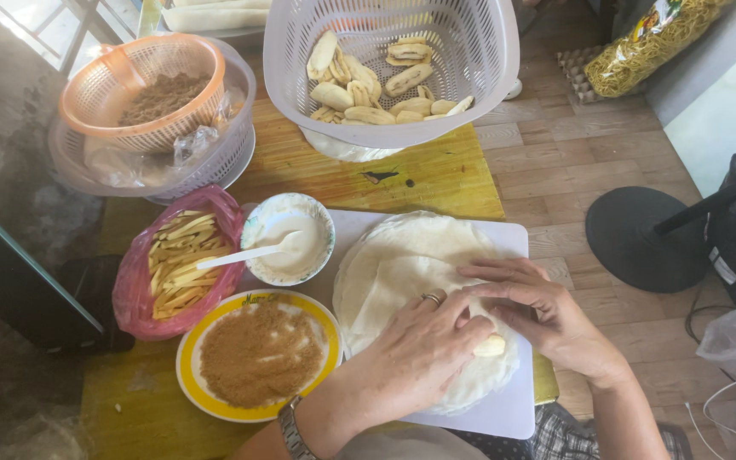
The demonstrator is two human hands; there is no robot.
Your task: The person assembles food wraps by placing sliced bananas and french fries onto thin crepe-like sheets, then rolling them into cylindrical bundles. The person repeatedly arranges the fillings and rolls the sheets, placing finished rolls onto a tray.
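We pinch with both hands, left hand (419, 353) and right hand (547, 319), closed on a pale soft roll (489, 345) over thin round wrappers (402, 255) on the white board (504, 409), beside the grainy brown sugar plate (257, 353).

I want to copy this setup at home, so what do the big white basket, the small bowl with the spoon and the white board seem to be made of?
The white basket looks like moulded plastic: a matte, slotted lattice wall. The small bowl seems glazed ceramic, with a glossy patterned rim, though melamine is possible. Its spoon looks like white plastic. The board looks like smooth white plastic, thin with rounded corners.
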